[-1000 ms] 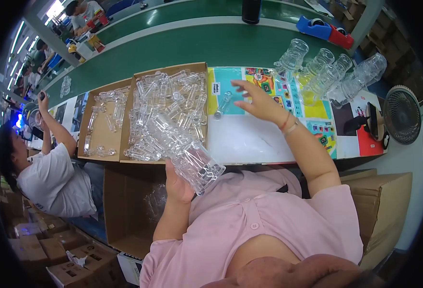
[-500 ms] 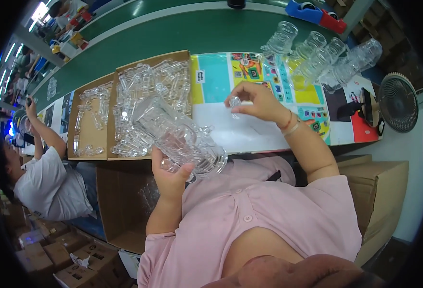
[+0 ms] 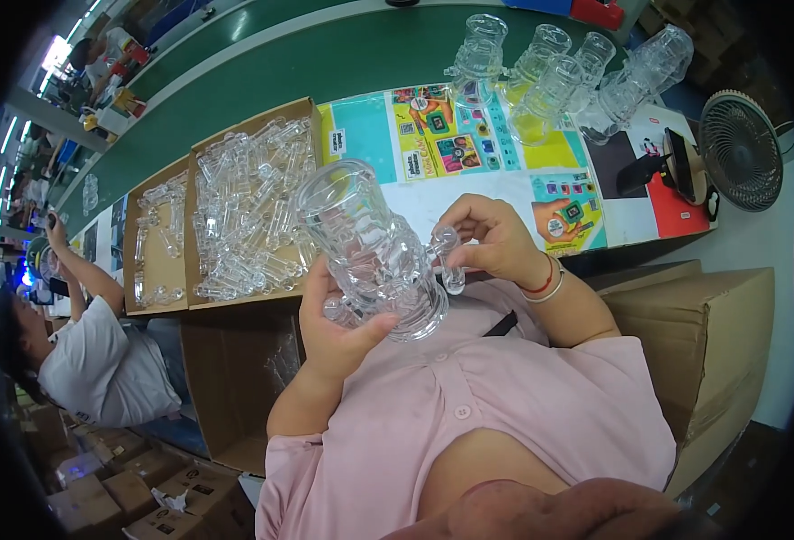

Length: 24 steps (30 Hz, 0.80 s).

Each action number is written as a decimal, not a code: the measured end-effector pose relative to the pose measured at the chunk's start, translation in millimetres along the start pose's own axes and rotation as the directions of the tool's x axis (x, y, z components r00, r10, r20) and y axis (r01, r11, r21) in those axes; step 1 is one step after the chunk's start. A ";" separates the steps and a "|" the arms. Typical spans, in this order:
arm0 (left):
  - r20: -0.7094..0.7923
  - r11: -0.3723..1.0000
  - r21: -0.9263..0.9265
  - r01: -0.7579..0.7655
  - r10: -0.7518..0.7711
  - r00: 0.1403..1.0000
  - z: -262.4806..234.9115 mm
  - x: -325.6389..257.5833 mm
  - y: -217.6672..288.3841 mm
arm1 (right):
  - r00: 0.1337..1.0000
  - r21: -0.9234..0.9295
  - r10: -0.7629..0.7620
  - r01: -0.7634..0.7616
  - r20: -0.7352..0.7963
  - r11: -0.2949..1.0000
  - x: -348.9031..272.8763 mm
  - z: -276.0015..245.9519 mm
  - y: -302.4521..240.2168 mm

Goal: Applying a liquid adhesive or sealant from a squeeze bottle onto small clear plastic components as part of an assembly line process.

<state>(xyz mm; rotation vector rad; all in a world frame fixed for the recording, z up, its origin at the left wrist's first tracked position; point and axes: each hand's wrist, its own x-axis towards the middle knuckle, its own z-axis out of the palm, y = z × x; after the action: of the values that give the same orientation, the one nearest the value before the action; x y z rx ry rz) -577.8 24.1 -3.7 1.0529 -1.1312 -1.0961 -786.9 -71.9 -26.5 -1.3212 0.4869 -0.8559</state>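
My left hand [image 3: 332, 331] is wrapped round the lower left of a large clear plastic vessel [image 3: 361, 236], shaped like a ribbed tumbler. It tilts with its open rim up and to the left. A rounded clear knob [image 3: 341, 311] juts from its side by my left palm. Between the fingertips of my right hand [image 3: 498, 241] is a small clear plastic piece [image 3: 451, 270] with a rounded end. The piece is at the vessel's right side; whether it is joined to it I cannot tell. Both are above my lap at the table edge.
Left of the vessel, an open cardboard tray [image 3: 251, 125] holds many clear tubular parts, beside a smaller tray [image 3: 152, 256] with fewer. Several clear vessels [image 3: 541, 112] stand at the far right, near a phone on a stand [image 3: 681, 171] and a fan [image 3: 741, 153]. A co-worker [image 3: 100, 360] sits left.
The vessel has turned more upright and moved slightly right in my left hand. My right hand has come down and nearer, bringing the small clear piece to the vessel's right side.
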 end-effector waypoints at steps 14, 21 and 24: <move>0.324 0.994 -0.067 0.082 -0.057 0.944 -13.7 -7.3 -18.0 | 0.954 -0.142 -0.291 0.299 0.077 0.944 3.1 13.4 -22.9; 0.728 0.982 0.184 -0.035 -0.112 0.677 -37.0 -21.9 -39.2 | 0.771 -0.193 -0.265 0.445 0.580 0.874 -15.6 39.9 -22.6; 0.678 0.941 -0.120 -0.315 0.310 0.666 -16.9 -20.7 -16.2 | 0.778 -0.240 -0.387 0.550 0.494 0.800 -20.6 48.1 -17.7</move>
<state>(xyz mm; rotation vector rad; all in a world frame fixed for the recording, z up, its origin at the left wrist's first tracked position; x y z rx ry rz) -564.6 43.2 -24.6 0.3906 -1.8398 -1.2321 -768.4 -25.7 -2.4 -1.9862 -0.0571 -0.8751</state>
